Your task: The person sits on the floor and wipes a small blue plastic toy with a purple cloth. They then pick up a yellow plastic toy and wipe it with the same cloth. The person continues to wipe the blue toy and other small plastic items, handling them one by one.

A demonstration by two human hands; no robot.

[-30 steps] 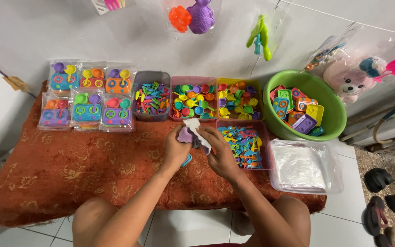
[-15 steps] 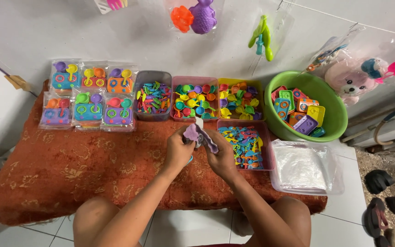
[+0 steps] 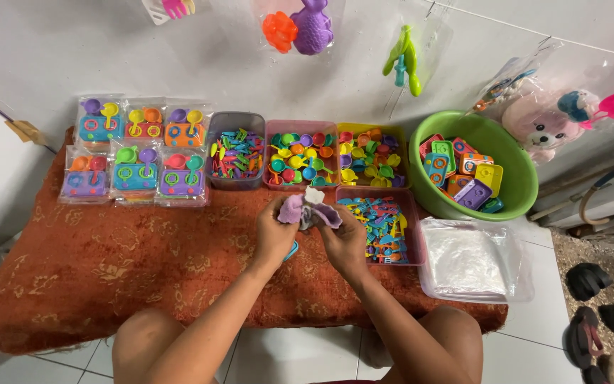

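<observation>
- Head view: left hand (image 3: 273,231) and right hand (image 3: 344,238) together grip 1 purple toy (image 3: 300,210) in clear wrap.
- The toy sits just in front of the pink tray (image 3: 301,128), above the orange cloth (image 3: 108,263).
- A green bowl (image 3: 520,192) stands right of that tray.

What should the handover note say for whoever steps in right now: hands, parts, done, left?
Left hand and right hand: together gripping a purple plastic toy piece in a clear bag above the rust-red patterned cloth.
Parts: three tubs of small coloured plastic pieces by the wall, a fourth pink tub by the right hand, green plastic basin of toy stoves, stack of clear bags.
Done: six bagged toy sets at far left.
Left: bag in hand unfinished; tubs remain full.
</observation>
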